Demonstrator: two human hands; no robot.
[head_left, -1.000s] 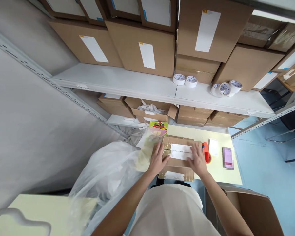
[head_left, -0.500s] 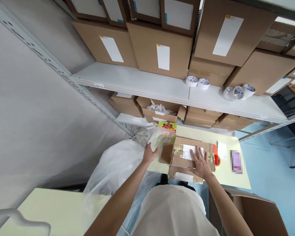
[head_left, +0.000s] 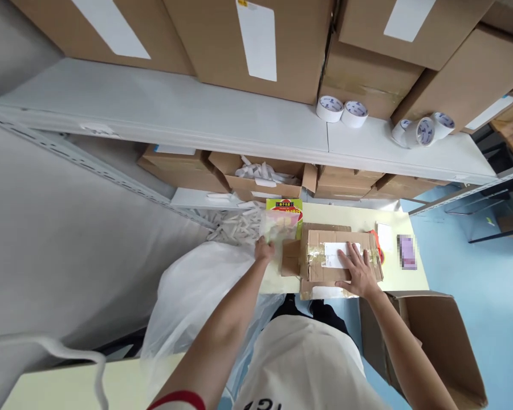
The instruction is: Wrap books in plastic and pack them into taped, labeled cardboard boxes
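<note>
My right hand [head_left: 359, 272] lies flat on a taped cardboard box [head_left: 318, 267], its fingers spread over the white label [head_left: 336, 254]. Under that box are the opened flaps of another cardboard piece [head_left: 289, 250]. At the table's left side my left hand [head_left: 265, 249] is closed on the near edge of a translucent plastic bag [head_left: 277, 229]. The bag partly covers a green and red printed packet [head_left: 287, 204]. Beyond the box's right end, an orange-red tape dispenser [head_left: 379, 248] is mostly hidden.
White paper [head_left: 385, 236] and a blurred purple item [head_left: 407, 251] lie on the pale table [head_left: 337, 214]. Tape rolls [head_left: 330, 108] stand on the shelf [head_left: 239, 117] ahead. A large plastic sack [head_left: 196, 285] bulges at left; an open carton [head_left: 438, 336] stands at right.
The view has tilted and come nearer the shelf. My left hand has closed on the plastic bag, which now lies flatter over the packet. My right hand stays on the box.
</note>
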